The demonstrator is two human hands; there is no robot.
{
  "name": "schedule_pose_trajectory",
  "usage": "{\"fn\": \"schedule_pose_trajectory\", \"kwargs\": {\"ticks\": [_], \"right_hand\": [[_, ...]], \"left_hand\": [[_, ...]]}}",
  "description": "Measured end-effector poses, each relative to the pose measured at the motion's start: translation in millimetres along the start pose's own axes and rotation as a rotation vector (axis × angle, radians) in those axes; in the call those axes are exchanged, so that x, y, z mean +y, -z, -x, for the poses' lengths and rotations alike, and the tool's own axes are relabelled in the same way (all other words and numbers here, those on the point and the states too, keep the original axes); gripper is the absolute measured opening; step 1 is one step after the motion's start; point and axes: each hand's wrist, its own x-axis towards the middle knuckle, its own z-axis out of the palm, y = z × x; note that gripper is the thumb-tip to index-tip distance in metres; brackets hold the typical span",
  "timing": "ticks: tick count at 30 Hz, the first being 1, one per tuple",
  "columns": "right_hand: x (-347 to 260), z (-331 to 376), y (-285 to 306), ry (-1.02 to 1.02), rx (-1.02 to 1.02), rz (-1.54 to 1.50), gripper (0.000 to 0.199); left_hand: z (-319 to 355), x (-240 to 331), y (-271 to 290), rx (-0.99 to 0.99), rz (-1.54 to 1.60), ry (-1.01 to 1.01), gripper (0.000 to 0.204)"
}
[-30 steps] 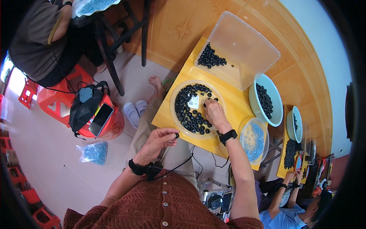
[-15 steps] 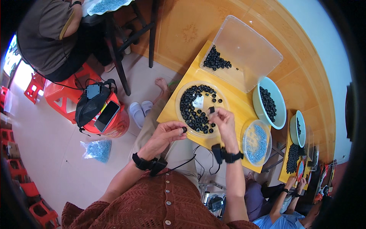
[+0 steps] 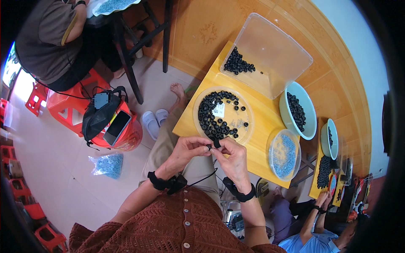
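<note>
I had both hands drawn together over my lap, each pinching one small black rubber ring point(image 3: 211, 146), left hand point(image 3: 185, 152) and right hand point(image 3: 233, 159) meeting at the fingertips, probably to fit the pieces together. Just ahead lay the round clear plastic tray point(image 3: 248, 110) of the same rings. Half a second before, the hands were apart and my right was nearer the tray.
</note>
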Motion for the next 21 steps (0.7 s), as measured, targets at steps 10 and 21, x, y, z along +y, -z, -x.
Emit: {"fn": "schedule_pose_trajectory", "kwargs": {"ticks": [10, 21], "right_hand": [[-6, 7, -16, 0.016, 0.072, 0.017, 0.008], [78, -125, 55, 0.066, 0.024, 0.622, 0.015]], "left_hand": [[1, -5, 6, 0.036, 0.107, 0.06, 0.02], [-12, -3, 25, 0.039, 0.268, 0.086, 0.02]]}}
